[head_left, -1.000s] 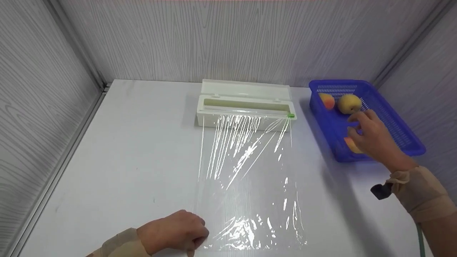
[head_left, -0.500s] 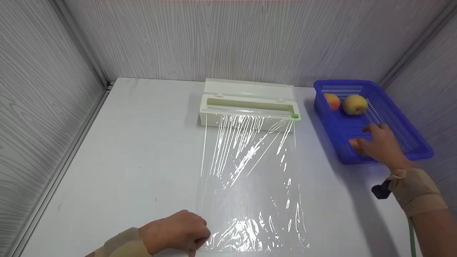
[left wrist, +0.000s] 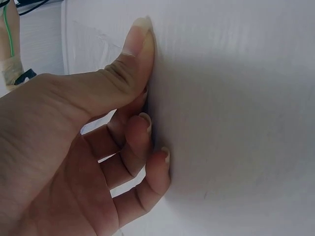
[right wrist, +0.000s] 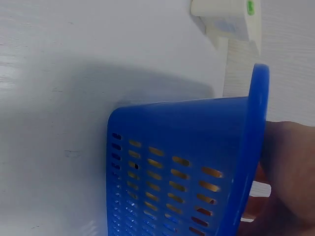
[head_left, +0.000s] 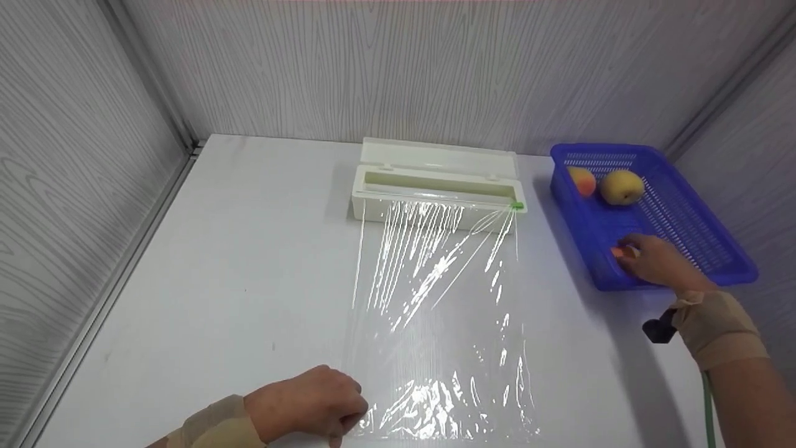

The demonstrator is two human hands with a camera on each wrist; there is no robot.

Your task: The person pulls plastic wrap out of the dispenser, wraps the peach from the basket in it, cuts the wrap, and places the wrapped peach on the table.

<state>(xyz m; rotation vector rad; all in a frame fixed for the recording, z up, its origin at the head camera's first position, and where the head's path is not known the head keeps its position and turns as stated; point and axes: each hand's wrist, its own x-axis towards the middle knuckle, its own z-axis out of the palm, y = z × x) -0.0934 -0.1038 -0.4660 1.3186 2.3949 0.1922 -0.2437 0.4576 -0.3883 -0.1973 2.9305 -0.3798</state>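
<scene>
My right hand (head_left: 659, 261) reaches into the blue basket (head_left: 575, 249), its thumb and fingers curled round a red-and-yellow peach (head_left: 622, 252) at the near left corner. In the right wrist view the basket wall hides most of that hand and the peach. A sheet of cling film (head_left: 435, 348) stretches from a white dispenser box (head_left: 429, 214) toward the near table edge. At the film's near left corner, my left hand (head_left: 317, 401) has curled fingers down at the table. Its thumb (left wrist: 140, 44) and fingertips pinch at the film corner, largely hidden under the hand.
Another peach (head_left: 583, 182) and a round yellow fruit (head_left: 622, 188) lie at the basket's far end. The dispenser's lid (head_left: 438, 157) stands raised at the back, and a green slider (head_left: 517, 206) sits at its right end. Wood-grain panels (head_left: 435, 68) enclose the table.
My right hand has lowered into the basket and closed round the near peach. The left hand stays at the film corner. The head view has shifted slightly.
</scene>
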